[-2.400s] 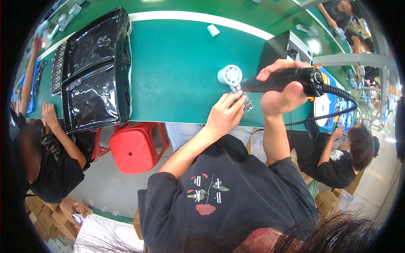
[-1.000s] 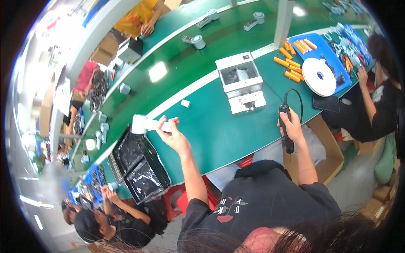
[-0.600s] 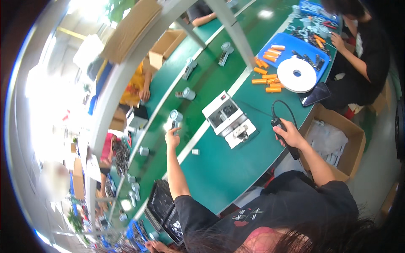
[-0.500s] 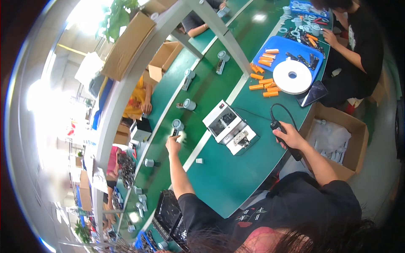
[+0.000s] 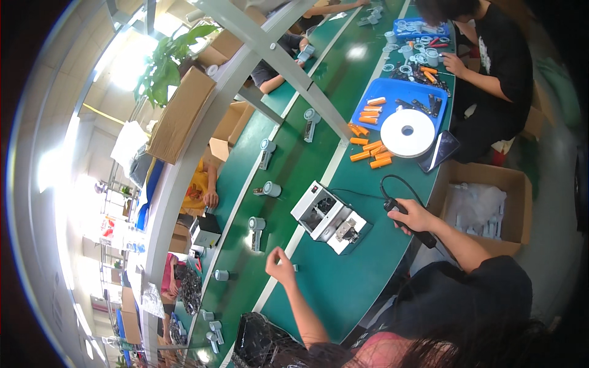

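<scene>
Clamping around a black power screwdriver (image 5: 424,237), the right hand (image 5: 414,216) is hovering over the right edge of the green table (image 5: 340,282), its grip closed on the tool's body. The screwdriver is slanting, its tip end pointing to the near right, and a black cable (image 5: 396,178) is arching from its far end.

The left hand (image 5: 281,268) is hanging above the white strip along the table's left edge, with its fingers curled; nothing is showing in this grip, and whether the fingertips are meeting, I cannot tell. A pale blue-grey handheld fan (image 5: 256,232) is lying on the green belt (image 5: 294,165), just beyond the left hand and apart from it, its round head on the far side and its handle reaching toward the near side. Other similar fans (image 5: 271,189) are lying farther along the belt.

A white-and-black machine (image 5: 328,218) is standing on the table between the two hands, farther in. Beyond it, orange cylinders (image 5: 376,147) are lying beside a blue tray (image 5: 392,92), and a white roll (image 5: 396,132) is overlapping the tray's near side. A dark phone (image 5: 443,149) is resting at the right edge, while a cardboard box (image 5: 497,246) is sitting to the right of the table.
</scene>
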A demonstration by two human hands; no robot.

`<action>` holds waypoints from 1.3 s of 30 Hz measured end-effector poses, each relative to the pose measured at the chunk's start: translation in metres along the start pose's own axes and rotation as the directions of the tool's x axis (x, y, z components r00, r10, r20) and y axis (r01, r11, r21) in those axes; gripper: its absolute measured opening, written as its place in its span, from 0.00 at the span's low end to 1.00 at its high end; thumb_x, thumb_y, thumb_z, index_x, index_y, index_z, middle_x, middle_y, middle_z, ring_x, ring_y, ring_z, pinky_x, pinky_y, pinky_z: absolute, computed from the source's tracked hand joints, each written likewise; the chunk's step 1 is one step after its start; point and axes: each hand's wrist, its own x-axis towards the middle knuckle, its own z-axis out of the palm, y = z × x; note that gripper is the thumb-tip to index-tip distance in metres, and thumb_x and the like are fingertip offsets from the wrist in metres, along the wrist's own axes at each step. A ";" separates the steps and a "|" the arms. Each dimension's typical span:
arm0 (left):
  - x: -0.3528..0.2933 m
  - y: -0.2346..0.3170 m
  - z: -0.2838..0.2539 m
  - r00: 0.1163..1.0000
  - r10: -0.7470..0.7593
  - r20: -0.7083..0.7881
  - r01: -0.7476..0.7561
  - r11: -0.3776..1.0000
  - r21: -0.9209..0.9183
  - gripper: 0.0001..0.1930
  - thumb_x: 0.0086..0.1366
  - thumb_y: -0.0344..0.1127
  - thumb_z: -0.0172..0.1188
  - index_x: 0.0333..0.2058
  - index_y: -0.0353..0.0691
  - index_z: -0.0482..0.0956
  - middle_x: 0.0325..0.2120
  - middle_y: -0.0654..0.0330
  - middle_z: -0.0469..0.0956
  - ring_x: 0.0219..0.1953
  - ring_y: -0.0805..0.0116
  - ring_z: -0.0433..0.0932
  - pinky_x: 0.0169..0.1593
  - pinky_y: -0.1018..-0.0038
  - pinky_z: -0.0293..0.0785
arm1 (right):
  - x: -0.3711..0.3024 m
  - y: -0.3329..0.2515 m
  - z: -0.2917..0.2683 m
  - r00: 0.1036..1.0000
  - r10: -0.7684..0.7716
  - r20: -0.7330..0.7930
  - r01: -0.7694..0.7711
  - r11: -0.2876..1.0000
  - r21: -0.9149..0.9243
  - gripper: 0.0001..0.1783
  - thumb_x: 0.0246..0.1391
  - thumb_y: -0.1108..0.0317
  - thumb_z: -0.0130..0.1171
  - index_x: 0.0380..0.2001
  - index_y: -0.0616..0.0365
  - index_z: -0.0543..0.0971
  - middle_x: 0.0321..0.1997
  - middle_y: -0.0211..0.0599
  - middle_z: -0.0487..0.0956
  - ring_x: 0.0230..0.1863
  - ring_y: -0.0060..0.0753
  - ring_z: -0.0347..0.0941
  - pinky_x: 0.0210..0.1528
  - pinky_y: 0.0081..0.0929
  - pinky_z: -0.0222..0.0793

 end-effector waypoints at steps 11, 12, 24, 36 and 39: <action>-0.176 0.180 0.034 0.635 0.650 0.416 -0.356 0.725 -0.590 0.11 0.53 0.28 0.68 0.16 0.38 0.76 0.11 0.57 0.70 0.13 0.59 0.71 0.19 0.68 0.65 | 0.003 0.001 0.011 0.999 -0.049 0.014 0.049 0.998 -0.049 0.17 0.64 0.55 0.56 0.33 0.60 0.70 0.19 0.29 0.71 0.14 0.19 0.68 0.14 0.20 0.64; -0.182 0.179 0.042 0.641 0.640 0.425 -0.314 0.723 -0.615 0.12 0.53 0.28 0.68 0.15 0.37 0.75 0.11 0.56 0.70 0.13 0.59 0.71 0.19 0.67 0.64 | 0.004 0.002 0.011 0.998 -0.061 0.013 0.062 0.996 -0.064 0.18 0.64 0.55 0.56 0.33 0.60 0.71 0.19 0.30 0.72 0.14 0.19 0.68 0.14 0.20 0.64; -0.179 0.176 0.048 0.746 0.434 0.504 -0.093 0.818 -0.567 0.16 0.58 0.31 0.65 0.15 0.35 0.73 0.10 0.54 0.68 0.11 0.60 0.68 0.19 0.68 0.62 | 0.003 0.005 0.019 0.996 -0.050 -0.069 0.038 0.985 -0.169 0.18 0.64 0.54 0.55 0.33 0.60 0.71 0.19 0.31 0.73 0.13 0.19 0.69 0.13 0.20 0.65; -0.179 0.158 0.051 0.730 0.560 0.392 -0.199 0.723 -0.661 0.13 0.57 0.35 0.62 0.17 0.36 0.74 0.16 0.50 0.75 0.20 0.48 0.76 0.26 0.58 0.72 | 0.011 0.004 0.041 0.989 0.023 -0.143 -0.058 0.967 -0.249 0.18 0.65 0.52 0.53 0.33 0.57 0.69 0.20 0.32 0.73 0.12 0.21 0.67 0.12 0.21 0.63; -0.180 0.158 0.052 0.696 0.561 0.448 -0.172 0.736 -0.655 0.13 0.58 0.36 0.61 0.18 0.36 0.74 0.17 0.49 0.75 0.21 0.46 0.76 0.26 0.57 0.71 | 0.013 0.004 0.045 0.985 0.019 -0.170 -0.068 0.954 -0.292 0.18 0.64 0.52 0.55 0.32 0.57 0.69 0.20 0.32 0.73 0.12 0.20 0.68 0.13 0.20 0.63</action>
